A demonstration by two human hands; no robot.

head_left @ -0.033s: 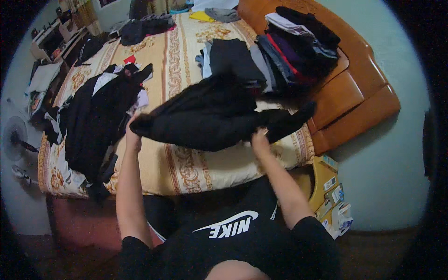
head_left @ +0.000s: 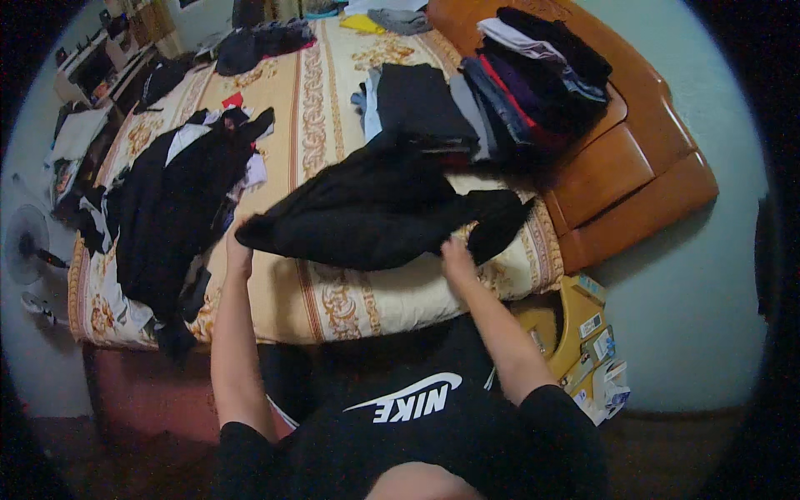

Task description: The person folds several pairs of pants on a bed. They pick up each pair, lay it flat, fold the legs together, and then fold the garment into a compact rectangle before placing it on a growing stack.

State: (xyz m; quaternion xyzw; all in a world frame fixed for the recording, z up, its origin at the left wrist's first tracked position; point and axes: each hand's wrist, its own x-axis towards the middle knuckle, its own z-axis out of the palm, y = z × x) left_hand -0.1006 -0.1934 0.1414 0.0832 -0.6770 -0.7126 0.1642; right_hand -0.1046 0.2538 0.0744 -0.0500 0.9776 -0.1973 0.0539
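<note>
A black garment [head_left: 358, 217] is stretched out between my two hands above the near part of the bed [head_left: 350, 312]; its exact kind cannot be made out. My left hand [head_left: 239, 246] is closed on its left end. Further right, my right hand [head_left: 456, 257] grips its near edge, and a loose part of the cloth hangs beyond that hand. On the left of the bed lies a loose heap of mostly black clothes [head_left: 158, 221]. Just past the garment are folded clothes with a black piece [head_left: 421, 104] on top.
A tall stack of folded clothes [head_left: 542, 92] stands against the wooden headboard [head_left: 617, 167]. More dark clothes [head_left: 258, 50] lie at the far side, near a yellow cloth [head_left: 362, 25]. A fan [head_left: 32, 242] stands left of the bed, and a yellow cabinet [head_left: 575, 325] at the near right.
The garment's loose right end has swung down and inward. My right hand has shifted slightly left; my left hand has hardly moved.
</note>
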